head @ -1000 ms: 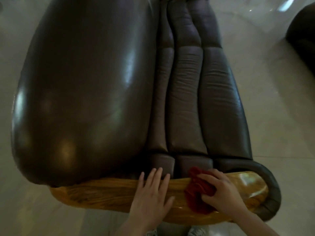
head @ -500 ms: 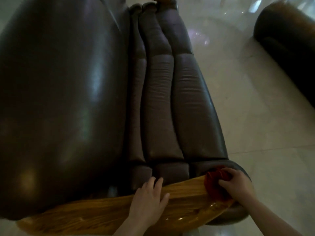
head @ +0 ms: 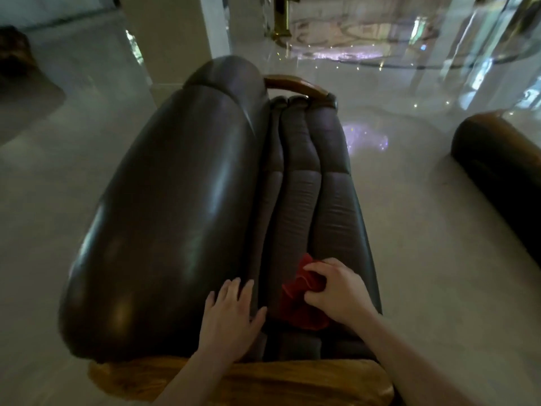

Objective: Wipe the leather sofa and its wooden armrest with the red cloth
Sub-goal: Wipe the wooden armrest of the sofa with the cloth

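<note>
Both hands work the leather sofa (head: 181, 218): right hand (head: 336, 291) fingers curled, bunching the red cloth (head: 298, 297) on the seat cushion, left hand (head: 231, 315) flat, empty; next, stroke farther along, wooden armrest (head: 263, 382) nearest.

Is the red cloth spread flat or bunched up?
Bunched up: the red cloth shows folds and is gripped in the right hand on the sofa seat.

Both the right hand (head: 339, 291) with red cloth (head: 298, 300) and the left hand (head: 231, 315) moved off the wooden armrest (head: 263, 382) onto the leather.
</note>
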